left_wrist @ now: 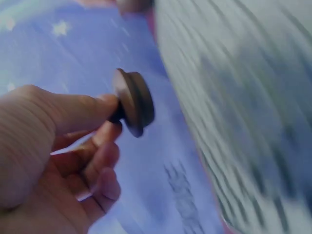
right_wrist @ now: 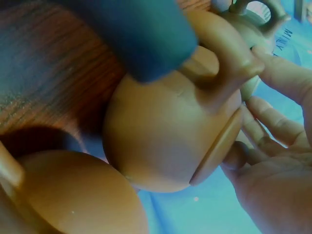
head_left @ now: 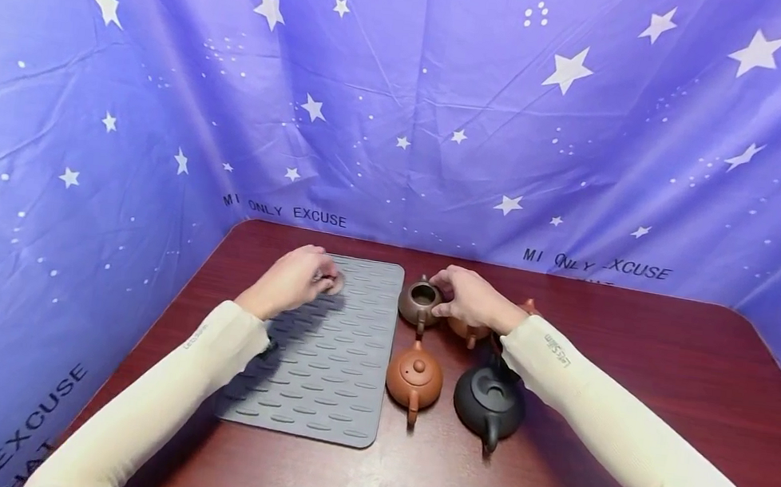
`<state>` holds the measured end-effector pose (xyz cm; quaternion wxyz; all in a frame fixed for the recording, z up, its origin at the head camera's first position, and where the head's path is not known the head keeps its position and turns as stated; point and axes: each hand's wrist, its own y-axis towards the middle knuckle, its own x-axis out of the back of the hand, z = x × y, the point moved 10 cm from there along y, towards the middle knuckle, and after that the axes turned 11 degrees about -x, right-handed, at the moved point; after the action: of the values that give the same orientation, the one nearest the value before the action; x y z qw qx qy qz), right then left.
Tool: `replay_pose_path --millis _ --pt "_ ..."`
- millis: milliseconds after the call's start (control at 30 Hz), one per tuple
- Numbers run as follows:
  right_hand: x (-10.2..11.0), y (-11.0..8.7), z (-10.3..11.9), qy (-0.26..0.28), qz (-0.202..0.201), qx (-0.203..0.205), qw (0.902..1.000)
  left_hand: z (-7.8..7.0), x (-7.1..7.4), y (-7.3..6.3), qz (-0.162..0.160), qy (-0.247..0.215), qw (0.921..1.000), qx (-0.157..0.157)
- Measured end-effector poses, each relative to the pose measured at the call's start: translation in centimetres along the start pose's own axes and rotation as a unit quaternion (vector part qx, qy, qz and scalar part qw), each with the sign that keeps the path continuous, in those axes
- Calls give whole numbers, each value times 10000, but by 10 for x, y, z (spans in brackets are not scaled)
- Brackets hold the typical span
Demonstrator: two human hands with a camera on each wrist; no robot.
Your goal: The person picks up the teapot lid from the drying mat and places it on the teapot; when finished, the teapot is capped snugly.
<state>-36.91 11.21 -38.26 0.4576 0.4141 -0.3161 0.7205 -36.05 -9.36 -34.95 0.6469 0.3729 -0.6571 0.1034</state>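
My left hand [head_left: 294,279] is above the grey mat and pinches a small round brown teapot lid [left_wrist: 134,103] by its knob between thumb and fingertips. In the left wrist view the lid is turned on its side. Just right of the mat stands a dark brown teapot [head_left: 413,313] with its round mouth uncovered. My right hand [head_left: 474,297] holds this teapot at its right side, thumb and fingers spread against the body. Under that hand is a lidded orange-brown teapot [right_wrist: 161,131], partly hidden in the head view.
The ribbed grey mat [head_left: 345,387] lies on the left of the dark red table [head_left: 421,480]. Nearer me stand an orange lidded teapot [head_left: 411,382] and a black lidded teapot [head_left: 481,402]. Another orange piece [head_left: 530,305] shows behind my right wrist. A purple starred cloth [head_left: 398,180] surrounds the table.
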Motion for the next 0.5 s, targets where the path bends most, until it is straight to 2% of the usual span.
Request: replay_pose_path --millis 100,200,333,500 --pt "0 2 -1 12 -13 -19 10000 -31 -3 27 -143 -51 9988 -459" --pt "-1 5 -2 13 -25 -8 10000 -52 -12 53 -118 -57 9976 -679" --pt "-2 6 -1 20 4 23 10000 -67 -31 79 24 -105 9972 -737" --pt "0 5 -4 -59 61 -108 9999 -78 -49 98 195 -174 9965 -797"
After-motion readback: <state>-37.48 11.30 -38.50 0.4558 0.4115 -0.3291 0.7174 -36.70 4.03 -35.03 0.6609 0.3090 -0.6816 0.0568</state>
